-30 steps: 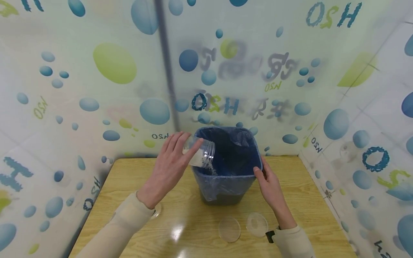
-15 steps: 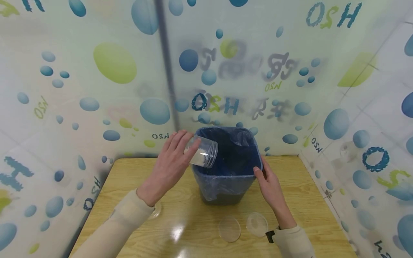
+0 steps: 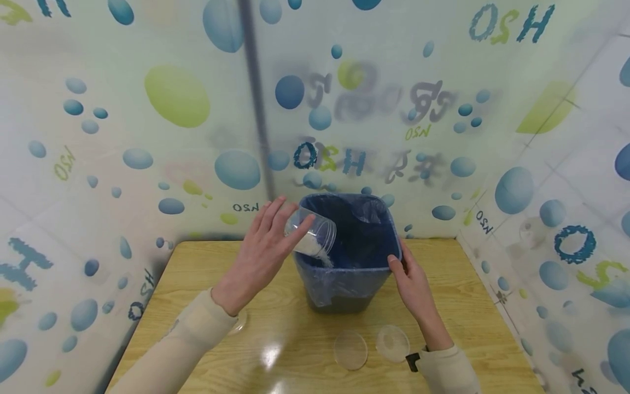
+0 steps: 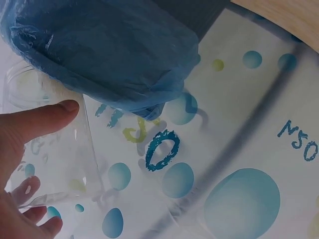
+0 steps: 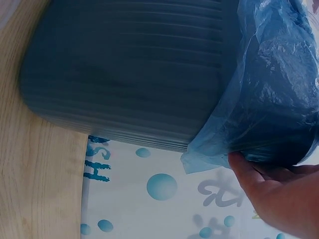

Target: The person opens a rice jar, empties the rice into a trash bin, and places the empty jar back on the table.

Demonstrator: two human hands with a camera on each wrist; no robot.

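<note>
My left hand [image 3: 261, 251] grips a clear plastic jar [image 3: 317, 230], tipped so its open mouth points over the left side of the bin. White grains spill from the jar's mouth [image 4: 22, 89] into the bin. The trash bin [image 3: 344, 303] is dark, stands upright, and has a blue plastic liner [image 3: 330, 282] folded over its rim. My right hand [image 3: 413, 284] holds the bin's right rim, thumb on the near side. In the right wrist view, that thumb presses the liner [image 5: 269, 89] against the bin's ribbed wall [image 5: 129, 59].
Two clear round lids [image 3: 350, 350] lie on the wooden table [image 3: 275, 355] in front of the bin. Another clear round piece [image 3: 239, 322] is partly hidden under my left wrist. A patterned curtain wall [image 3: 197, 148] rises behind the table and at both sides.
The jar shifts slightly right and tilts; grains pour at first, are not seen falling half a second ago, and pour again now. My right hand keeps its hold on the bin.
</note>
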